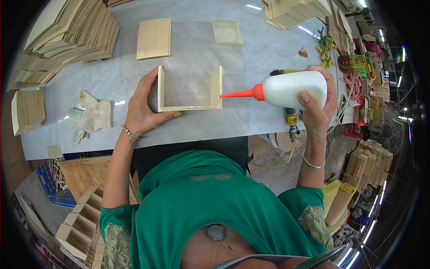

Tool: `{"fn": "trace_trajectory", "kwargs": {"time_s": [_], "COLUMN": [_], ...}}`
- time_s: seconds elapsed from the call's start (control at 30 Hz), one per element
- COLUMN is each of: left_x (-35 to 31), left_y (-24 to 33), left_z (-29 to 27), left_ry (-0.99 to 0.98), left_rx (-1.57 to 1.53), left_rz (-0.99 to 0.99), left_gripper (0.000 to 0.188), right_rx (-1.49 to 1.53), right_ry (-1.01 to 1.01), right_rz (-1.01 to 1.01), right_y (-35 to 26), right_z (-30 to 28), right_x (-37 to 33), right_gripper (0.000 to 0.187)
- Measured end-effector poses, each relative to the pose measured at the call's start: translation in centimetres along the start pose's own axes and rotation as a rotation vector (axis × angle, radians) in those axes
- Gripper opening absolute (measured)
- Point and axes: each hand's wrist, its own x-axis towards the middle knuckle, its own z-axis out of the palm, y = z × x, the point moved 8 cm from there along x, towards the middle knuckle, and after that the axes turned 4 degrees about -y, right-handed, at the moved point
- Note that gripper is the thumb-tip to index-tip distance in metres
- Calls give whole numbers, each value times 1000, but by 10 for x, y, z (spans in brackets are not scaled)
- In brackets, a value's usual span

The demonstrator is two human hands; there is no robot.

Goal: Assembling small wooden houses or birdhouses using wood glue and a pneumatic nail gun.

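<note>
My left hand (141, 110) grips the left corner of a three-sided frame of thin pale wood (191, 108), which rests on the table with its open side facing away from me. The fingers lie along its left panel and the thumb along the near one. In my right hand (319, 107) is a white squeeze glue bottle (291, 88) with a red cap and long red nozzle. It is tipped sideways, and the nozzle's tip meets the right panel's edge. Partly hidden behind the bottle and hand lies a yellow and black air tool (292, 118).
Beyond the frame lie a flat wooden panel (153, 38) and a shallow pale tray (227, 32). Panel stacks (83, 33) stand at left and far right. A work glove (96, 114) lies left, yellow fruits (327, 46) right. Several wooden boxes (79, 224) are below left; a hose (278, 166) hangs near me.
</note>
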Motion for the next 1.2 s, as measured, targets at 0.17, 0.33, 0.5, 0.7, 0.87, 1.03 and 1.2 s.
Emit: {"fn": "trace_trajectory", "kwargs": {"time_s": [0.17, 0.33, 0.5, 0.7, 0.87, 1.03, 1.2], "left_x": [0, -1, -1, 1, 1, -2, -2], "left_y": [1, 3, 3, 3, 4, 4, 4], "left_z": [1, -2, -1, -2, -1, -1, 0], "left_ry": [-8, -5, -8, -12, -19, -23, -29], "left_rx": [4, 28, 20, 14, 13, 25, 30], "left_rz": [5, 14, 3, 0, 5, 3, 4], "left_gripper": [101, 102, 102, 102, 101, 101, 103], "right_rx": [-18, 59, 76, 78, 37, 38, 28], "right_ry": [-6, 42, 61, 59, 49, -9, -23], "right_rz": [-17, -71, -64, -72, -89, -53, -62], "right_y": [4, -1, 4, 8, -1, -5, -12], "right_z": [-2, 2, 2, 1, -1, 3, 5], "right_x": [11, 25, 38, 38, 23, 4, -12], "right_gripper": [62, 55, 55, 55, 57, 59, 59]}}
